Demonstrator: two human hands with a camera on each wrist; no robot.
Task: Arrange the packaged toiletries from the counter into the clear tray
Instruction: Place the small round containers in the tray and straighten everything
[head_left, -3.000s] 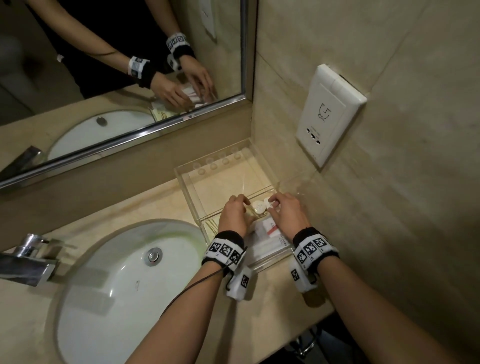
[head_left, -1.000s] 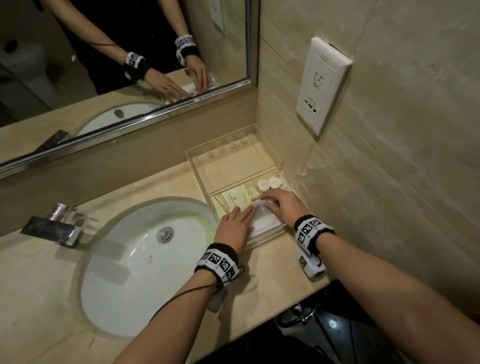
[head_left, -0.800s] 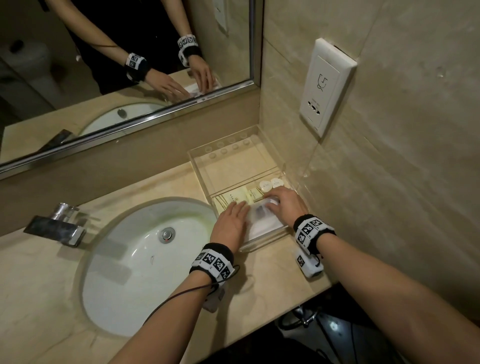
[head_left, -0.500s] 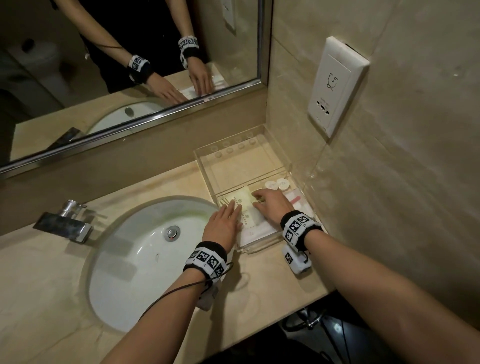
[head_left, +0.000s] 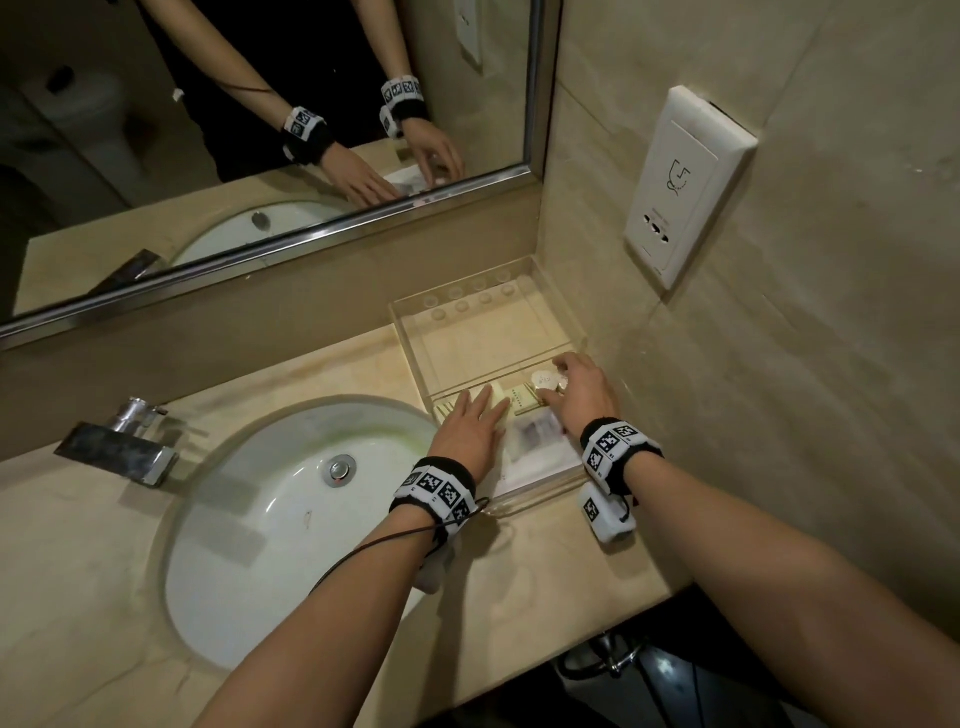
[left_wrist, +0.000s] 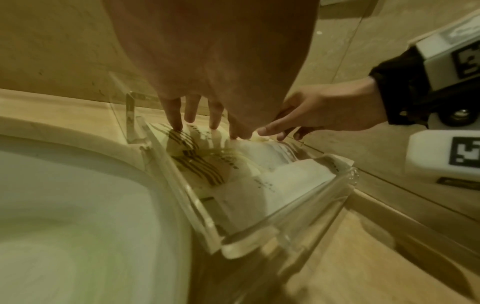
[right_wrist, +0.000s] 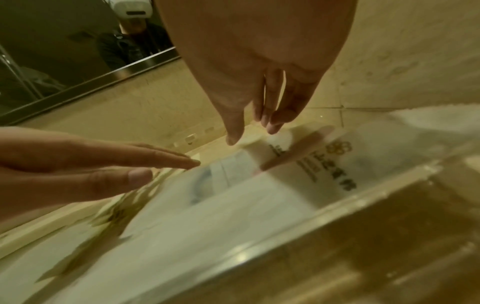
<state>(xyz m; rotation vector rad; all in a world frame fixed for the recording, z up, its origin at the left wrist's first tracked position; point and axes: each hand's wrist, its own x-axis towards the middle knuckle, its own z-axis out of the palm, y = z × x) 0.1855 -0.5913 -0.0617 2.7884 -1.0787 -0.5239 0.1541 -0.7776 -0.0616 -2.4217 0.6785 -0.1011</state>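
The beige stone counter (head_left: 130, 545) fills your view; the white oval sink (head_left: 270, 519) sits sunk in it at about 8 o'clock from the clear tray (head_left: 467, 332), with the chrome faucet (head_left: 122, 447) at the basin's 10 o'clock; the mirror (head_left: 249, 130) runs along the wall at 12 o'clock, and the white wall socket (head_left: 685, 187) hangs at roughly 1 o'clock from the tray. The tray stands in the corner against the side wall; its far compartment holds only a row of small round bumps; its near compartment holds the packaged toiletries. Your left hand (head_left: 470, 436) lies flat with fingers straight and slightly spread, fingertips (left_wrist: 176, 125) resting on the striped cream packets (left_wrist: 197, 164) along the tray's 9 o'clock side. Your right hand (head_left: 582, 395) reaches in from 5 o'clock, fingers extended and loosely together, tips down at the small round white items (head_left: 545, 382) near the divider; you hold nothing that I can make out. A white sachet with printed text (head_left: 535, 436) lies between your two hands; a small cream box (head_left: 522, 400) sits just beside the round items at their 8 o'clock.
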